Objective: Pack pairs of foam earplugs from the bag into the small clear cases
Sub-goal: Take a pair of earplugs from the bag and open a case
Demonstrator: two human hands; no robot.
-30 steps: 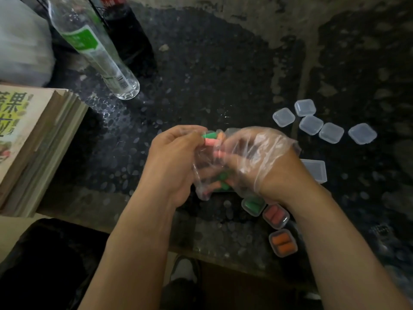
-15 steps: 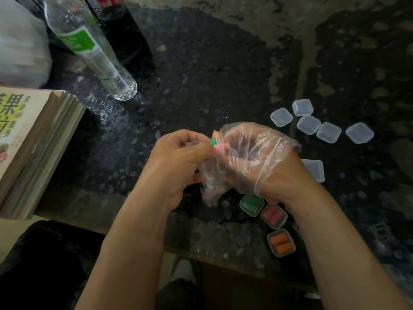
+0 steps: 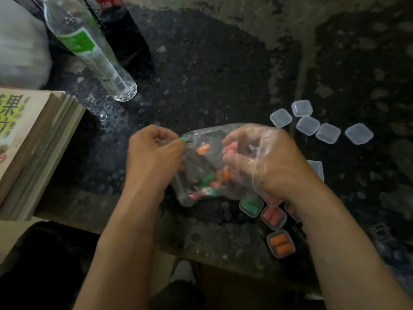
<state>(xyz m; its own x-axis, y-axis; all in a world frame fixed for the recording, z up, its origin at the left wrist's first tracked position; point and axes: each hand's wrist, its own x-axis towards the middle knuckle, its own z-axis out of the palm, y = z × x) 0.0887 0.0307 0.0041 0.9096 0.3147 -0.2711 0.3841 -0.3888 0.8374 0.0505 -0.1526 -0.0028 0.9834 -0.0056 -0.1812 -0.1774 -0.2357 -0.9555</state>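
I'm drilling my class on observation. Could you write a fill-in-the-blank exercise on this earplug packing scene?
The left hand pinches a ____ earplug.
The right hand wears a clear plastic ____.
The filled case nearest the table edge holds two ____ earplugs.
Missing words: green; glove; orange.

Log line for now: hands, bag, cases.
left hand: pinches green earplug | right hand: gloved, grips pink earplugs | bag: between hands | filled cases: near right wrist
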